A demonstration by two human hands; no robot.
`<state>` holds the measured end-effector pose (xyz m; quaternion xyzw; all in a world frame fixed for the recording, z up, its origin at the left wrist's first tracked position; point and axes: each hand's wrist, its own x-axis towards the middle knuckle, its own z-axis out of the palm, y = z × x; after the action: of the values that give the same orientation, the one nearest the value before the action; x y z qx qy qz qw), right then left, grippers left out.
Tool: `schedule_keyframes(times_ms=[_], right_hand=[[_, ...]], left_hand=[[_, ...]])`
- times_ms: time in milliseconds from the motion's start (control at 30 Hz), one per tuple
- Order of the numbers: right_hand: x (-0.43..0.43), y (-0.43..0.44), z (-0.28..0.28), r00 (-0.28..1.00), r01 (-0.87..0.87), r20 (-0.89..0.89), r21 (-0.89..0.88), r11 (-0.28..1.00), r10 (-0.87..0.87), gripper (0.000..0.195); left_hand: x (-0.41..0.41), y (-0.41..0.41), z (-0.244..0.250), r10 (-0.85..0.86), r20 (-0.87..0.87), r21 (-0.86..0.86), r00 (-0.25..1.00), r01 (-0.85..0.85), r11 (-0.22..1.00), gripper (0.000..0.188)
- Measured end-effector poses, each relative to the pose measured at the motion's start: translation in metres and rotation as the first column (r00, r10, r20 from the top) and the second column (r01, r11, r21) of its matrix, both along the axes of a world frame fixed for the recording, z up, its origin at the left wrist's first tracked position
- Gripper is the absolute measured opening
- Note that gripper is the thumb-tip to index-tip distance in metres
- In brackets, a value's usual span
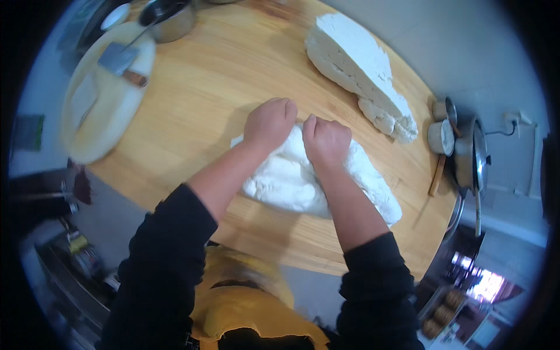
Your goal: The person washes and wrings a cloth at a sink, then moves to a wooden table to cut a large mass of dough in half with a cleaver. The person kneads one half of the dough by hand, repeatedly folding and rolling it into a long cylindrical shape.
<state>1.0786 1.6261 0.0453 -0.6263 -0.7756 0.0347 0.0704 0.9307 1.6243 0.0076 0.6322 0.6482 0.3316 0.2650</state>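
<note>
A large mass of white dough [284, 183] lies on the wooden worktop in front of me, folded and creased lengthwise. My left hand [270, 122] is curled at its far left edge, knuckles facing away from me. Just to the right, my right hand [327, 138] is closed over the dough's far side, its thumb towards the left hand. The curled fingers of both hands are mostly hidden beneath them. Beyond my hands sits a second, bigger slab of dough [354, 65] with a flat cut face.
At left, a dough scraper [119, 57] with a wooden handle lies on a pale oval board [109, 131]. Behind it stands a metal pot [173, 24]. Along the right edge are a small tub of white powder [441, 136], a wooden handle [437, 176] and a lidded pan [470, 153].
</note>
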Motion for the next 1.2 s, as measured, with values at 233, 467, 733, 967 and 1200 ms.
schedule_keyframes(times_ms=[233,467,733,967,1200], right_hand=[[0.009,-0.091,0.029,0.94,-0.223,-0.175,0.328,0.918,0.291,0.024],[0.032,-0.217,0.042,0.813,-0.254,-0.305,0.581,0.774,0.495,0.023],[0.0,-0.126,0.022,0.904,-0.134,-0.35,0.316,0.939,0.247,0.017],[-0.022,-0.035,0.014,0.969,-0.029,-0.246,-0.043,0.999,0.017,0.023],[-0.032,0.011,0.003,0.945,0.081,-0.291,-0.234,0.969,-0.149,0.03]], left_hand=[[-0.01,-0.08,0.06,0.131,0.263,-0.464,0.956,0.006,0.886,0.043],[0.037,-0.236,0.053,0.303,-0.126,0.441,0.945,-0.22,0.87,0.031],[0.021,-0.144,0.025,0.286,-0.253,0.355,0.924,-0.186,0.916,0.025],[0.002,-0.063,0.018,0.192,-0.207,0.16,0.959,-0.16,0.974,0.022],[-0.007,0.0,0.018,0.097,-0.2,-0.012,0.975,-0.101,0.995,0.026]])
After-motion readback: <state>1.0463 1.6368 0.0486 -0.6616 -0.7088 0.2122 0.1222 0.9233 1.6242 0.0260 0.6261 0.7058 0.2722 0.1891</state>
